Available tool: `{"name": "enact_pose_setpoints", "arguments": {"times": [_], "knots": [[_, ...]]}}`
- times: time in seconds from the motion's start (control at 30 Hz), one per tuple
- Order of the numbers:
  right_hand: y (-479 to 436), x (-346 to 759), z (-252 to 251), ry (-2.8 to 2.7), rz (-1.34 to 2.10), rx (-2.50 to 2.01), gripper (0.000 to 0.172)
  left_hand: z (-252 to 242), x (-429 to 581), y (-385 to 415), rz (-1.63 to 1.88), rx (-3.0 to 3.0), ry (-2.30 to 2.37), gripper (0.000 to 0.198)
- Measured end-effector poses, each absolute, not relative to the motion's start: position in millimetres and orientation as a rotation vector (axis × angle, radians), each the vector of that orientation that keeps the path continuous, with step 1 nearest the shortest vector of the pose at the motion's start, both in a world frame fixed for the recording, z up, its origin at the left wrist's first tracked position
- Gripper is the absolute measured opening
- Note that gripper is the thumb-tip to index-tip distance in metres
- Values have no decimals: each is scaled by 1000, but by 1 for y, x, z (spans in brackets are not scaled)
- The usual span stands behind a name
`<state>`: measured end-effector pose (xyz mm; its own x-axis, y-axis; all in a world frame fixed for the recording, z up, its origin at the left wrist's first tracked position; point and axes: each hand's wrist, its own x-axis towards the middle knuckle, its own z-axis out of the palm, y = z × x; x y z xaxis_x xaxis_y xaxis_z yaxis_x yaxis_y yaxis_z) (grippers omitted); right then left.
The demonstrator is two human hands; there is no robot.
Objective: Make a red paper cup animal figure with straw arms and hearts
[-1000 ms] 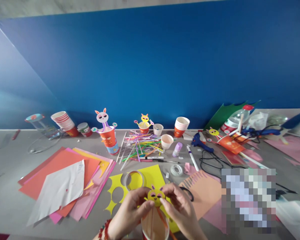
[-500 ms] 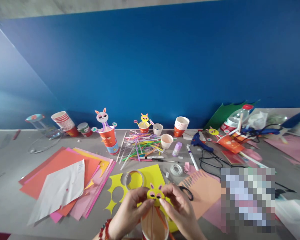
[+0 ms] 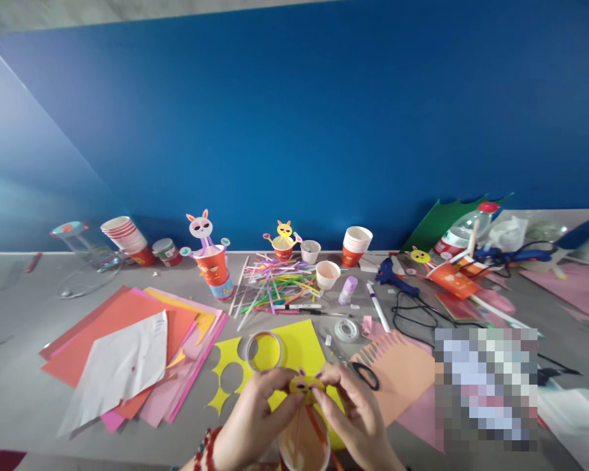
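Between the fingertips of both hands is a yellow paper rabbit face (image 3: 305, 387) with pink ears and dark eyes. My left hand (image 3: 260, 409), a red bead bracelet on its wrist, pinches the face's left edge. The right edge is pinched by my right hand (image 3: 356, 409). Directly below stands a paper cup (image 3: 304, 451), its mouth towards me, with an orange strip (image 3: 319, 425) at its opening. Under the hands lies a yellow sheet (image 3: 299, 340) with round holes cut out. A tape roll (image 3: 248, 353) rests on that sheet.
Black-handled scissors (image 3: 366, 376) lie right of my hands, by orange paper (image 3: 397, 379). Coloured sheets (image 3: 127, 353) are stacked left. Behind are a pile of pipe-like strips (image 3: 279, 281), a rabbit cup figure (image 3: 211, 261), a glue gun (image 3: 395, 278) and stacked cups (image 3: 357, 245).
The rabbit face has tipped, so its front and ears look foreshortened now. Both hands keep their pinch on it and have barely moved.
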<state>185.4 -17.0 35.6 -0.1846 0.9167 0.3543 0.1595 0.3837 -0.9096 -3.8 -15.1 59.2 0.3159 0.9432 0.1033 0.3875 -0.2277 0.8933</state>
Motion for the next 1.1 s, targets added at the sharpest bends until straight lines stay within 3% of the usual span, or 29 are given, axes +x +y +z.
{"name": "enact_pose_setpoints", "arguments": {"times": [0.27, 0.5, 0.9, 1.1], "knots": [[-22, 189, 59, -1728, 675, -737, 12, 82, -10, -19, 1049, 1936, 780, 13], [-28, 183, 86, -1745, 433, -513, 11, 110, -13, -18, 1149, 2217, 526, 27], [-27, 186, 74, -1719, 745, -853, 11, 104, -9, -23, 973, 1930, 871, 20], [-27, 185, 64, -1767, 745, -972, 10, 96, -9, -19, 918, 1906, 1018, 14]]}}
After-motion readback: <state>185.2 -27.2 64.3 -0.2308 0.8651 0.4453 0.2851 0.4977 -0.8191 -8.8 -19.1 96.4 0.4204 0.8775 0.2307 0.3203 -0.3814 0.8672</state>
